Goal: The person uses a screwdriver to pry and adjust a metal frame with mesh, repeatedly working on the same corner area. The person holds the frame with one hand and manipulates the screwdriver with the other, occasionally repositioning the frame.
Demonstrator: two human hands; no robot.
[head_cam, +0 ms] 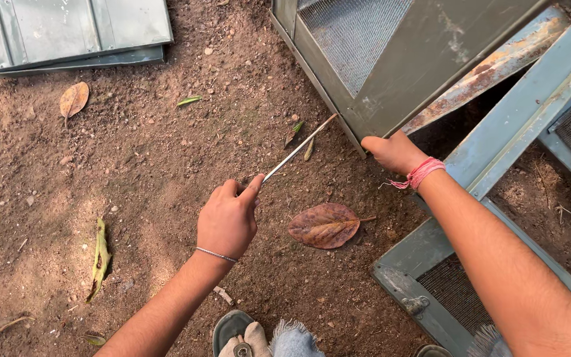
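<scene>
A person's left hand (227,221), fingers curled shut, grips one end of a thin, straight silver metal rod (299,148) above bare brown soil (147,165). The rod slants up and away from the hand, its far tip close to the lower corner of a large grey-green sheet-metal housing (424,53). The right hand (394,152), a pink thread band at its wrist, presses against that same lower corner; its fingers are tucked out of sight under the metal edge, so whether it is gripping cannot be told.

Open ground lies to the left of the rod and hands, broken only by scattered dry leaves and small stones. To the right the space is crowded: a rusted grey metal bar (497,66) leans across the housing, and a grey metal frame with wire mesh (431,291) lies flat on the soil beneath the right forearm. A broad, dry reddish-brown leaf (325,225) rests between the two arms. A flat grey metal panel (67,30) sits at the far left edge of the ground. The housing shows a fine mesh panel on its upper face; its inside is not visible.
</scene>
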